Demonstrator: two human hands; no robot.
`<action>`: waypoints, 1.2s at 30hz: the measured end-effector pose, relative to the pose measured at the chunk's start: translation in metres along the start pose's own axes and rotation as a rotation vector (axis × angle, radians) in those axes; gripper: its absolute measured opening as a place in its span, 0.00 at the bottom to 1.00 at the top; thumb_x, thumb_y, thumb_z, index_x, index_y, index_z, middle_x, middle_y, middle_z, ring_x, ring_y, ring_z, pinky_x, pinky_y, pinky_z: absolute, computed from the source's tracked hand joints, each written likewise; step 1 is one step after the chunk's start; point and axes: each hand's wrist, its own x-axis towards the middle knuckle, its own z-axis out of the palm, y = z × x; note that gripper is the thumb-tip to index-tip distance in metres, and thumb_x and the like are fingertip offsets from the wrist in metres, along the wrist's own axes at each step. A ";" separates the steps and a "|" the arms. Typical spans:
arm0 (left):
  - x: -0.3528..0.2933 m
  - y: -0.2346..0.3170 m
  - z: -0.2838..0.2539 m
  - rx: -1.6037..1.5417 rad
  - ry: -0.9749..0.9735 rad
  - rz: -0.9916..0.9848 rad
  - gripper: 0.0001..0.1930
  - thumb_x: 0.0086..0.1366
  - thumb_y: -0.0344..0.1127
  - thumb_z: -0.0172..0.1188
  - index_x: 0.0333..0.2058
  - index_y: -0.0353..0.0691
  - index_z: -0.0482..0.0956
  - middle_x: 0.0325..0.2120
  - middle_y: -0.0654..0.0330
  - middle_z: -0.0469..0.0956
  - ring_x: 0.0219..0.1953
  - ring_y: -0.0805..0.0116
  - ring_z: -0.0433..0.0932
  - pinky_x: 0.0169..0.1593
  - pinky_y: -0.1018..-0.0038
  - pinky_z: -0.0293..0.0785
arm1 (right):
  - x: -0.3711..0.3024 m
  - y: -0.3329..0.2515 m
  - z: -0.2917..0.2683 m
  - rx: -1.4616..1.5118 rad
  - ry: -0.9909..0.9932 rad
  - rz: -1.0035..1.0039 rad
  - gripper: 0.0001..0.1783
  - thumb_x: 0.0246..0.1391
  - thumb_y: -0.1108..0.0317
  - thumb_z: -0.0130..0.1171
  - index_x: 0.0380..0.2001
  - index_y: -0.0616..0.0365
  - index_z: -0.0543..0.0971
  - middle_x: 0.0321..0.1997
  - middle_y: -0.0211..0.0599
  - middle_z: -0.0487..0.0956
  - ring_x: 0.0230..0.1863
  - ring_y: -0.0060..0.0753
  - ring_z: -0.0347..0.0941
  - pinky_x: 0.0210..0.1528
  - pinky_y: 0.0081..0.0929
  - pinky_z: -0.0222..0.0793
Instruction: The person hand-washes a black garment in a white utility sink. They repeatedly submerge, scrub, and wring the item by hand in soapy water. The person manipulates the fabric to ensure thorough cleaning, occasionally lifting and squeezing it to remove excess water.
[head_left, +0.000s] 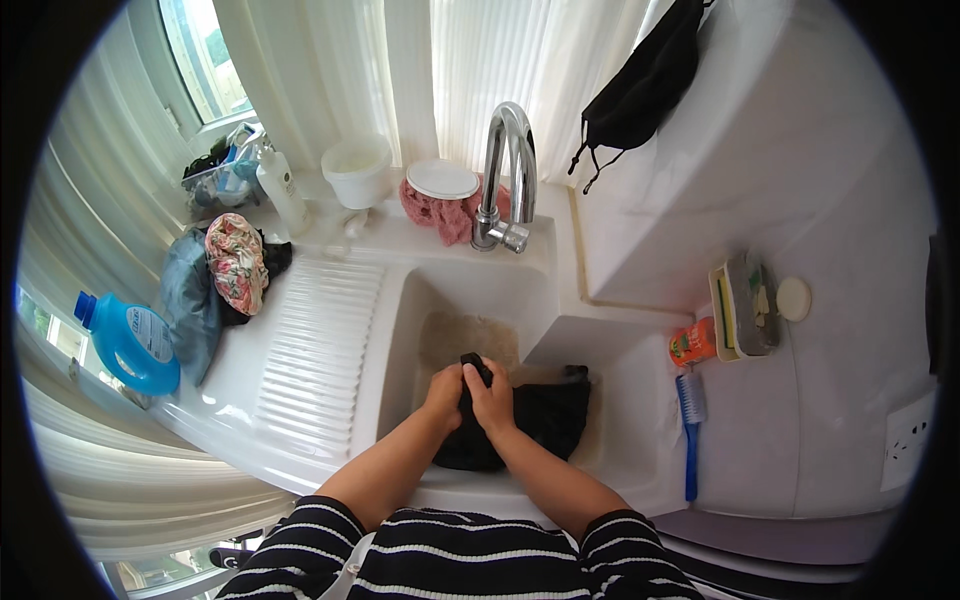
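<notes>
A black piece of cloth point(545, 418), likely a garment though its kind does not show, lies wet-looking in the white sink basin point(395, 350). My left hand point(445, 393) is closed on a bunched part of it. Right beside, my right hand point(488, 397) grips the same bunch, and a fold of black sticks up between the two hands. The rest of the cloth spreads below and to the right of my hands. Greyish-brown water point(465, 338) covers the basin's bottom. Some fingers are hidden behind the cloth.
A ridged washboard point(325, 350) adjoins the basin's left side. Folded clothes point(237, 262) and a blue detergent bottle point(130, 340) stand farther left. The chrome faucet point(510, 170) rises behind the basin. A blue brush point(690, 430) and a sponge holder point(742, 305) are at the right.
</notes>
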 end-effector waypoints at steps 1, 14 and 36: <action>0.004 0.006 -0.002 -0.108 0.011 -0.013 0.15 0.64 0.46 0.51 0.30 0.38 0.73 0.26 0.56 0.72 0.30 0.65 0.74 0.32 0.69 0.72 | -0.011 -0.007 0.003 -0.094 -0.009 -0.099 0.17 0.49 0.58 0.61 0.36 0.60 0.73 0.41 0.47 0.71 0.46 0.47 0.67 0.50 0.35 0.63; -0.019 0.025 -0.001 0.081 0.089 -0.155 0.20 0.64 0.52 0.51 0.26 0.40 0.73 0.27 0.58 0.75 0.27 0.67 0.73 0.30 0.67 0.69 | -0.026 -0.028 0.016 -0.185 -0.043 -0.387 0.12 0.44 0.67 0.61 0.16 0.58 0.70 0.34 0.39 0.73 0.36 0.45 0.69 0.41 0.35 0.66; -0.012 0.002 0.008 -0.001 -0.010 -0.041 0.15 0.66 0.46 0.48 0.35 0.40 0.74 0.30 0.59 0.74 0.36 0.68 0.73 0.39 0.72 0.70 | 0.004 0.003 0.016 -0.007 0.193 -0.324 0.12 0.42 0.72 0.61 0.16 0.57 0.66 0.28 0.39 0.71 0.34 0.43 0.68 0.38 0.34 0.65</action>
